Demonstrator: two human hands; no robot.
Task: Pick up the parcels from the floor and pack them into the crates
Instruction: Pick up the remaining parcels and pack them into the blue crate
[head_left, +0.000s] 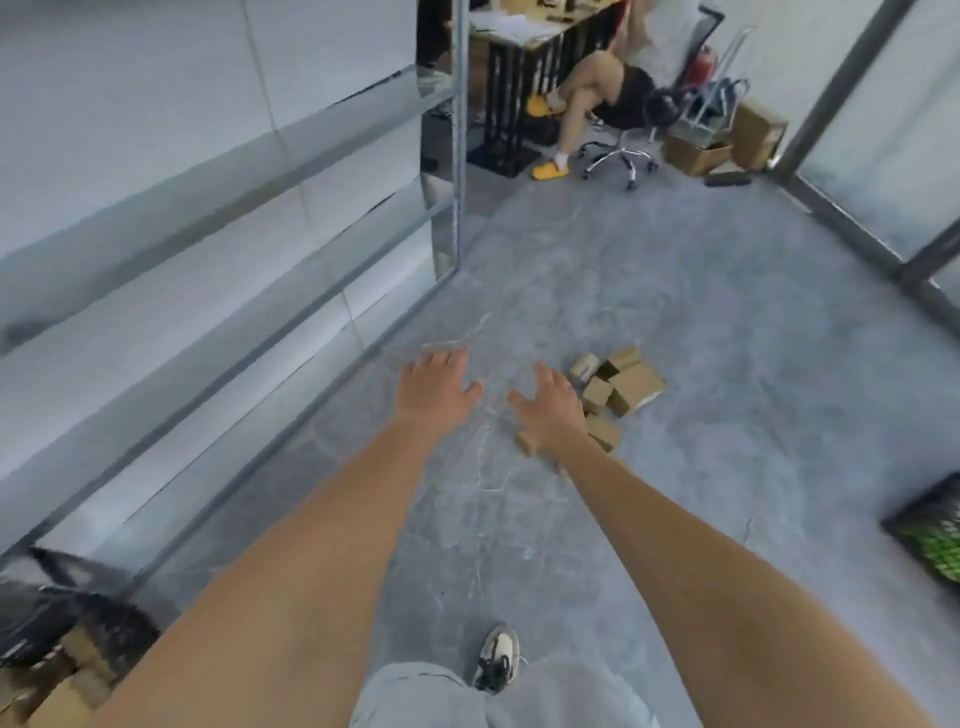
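Several small brown cardboard parcels (621, 387) lie in a loose heap on the grey floor ahead and slightly right. My right hand (550, 408) is stretched forward with fingers apart, holding nothing; it hides part of the heap's near left side. My left hand (434, 387) reaches out beside it over bare floor, fingers spread and empty. A dark crate (78, 618) with brown parcels in it sits at the bottom left corner. Another dark crate (930, 530) shows at the right edge, its contents greenish.
A metal shelving rack (311, 270) runs along the left wall. At the far end a person sits on a wheeled office chair (621, 150) by a desk, with cardboard boxes (727, 145) near them. A metal frame (857, 223) borders the right side. My shoe (498, 657) is below.
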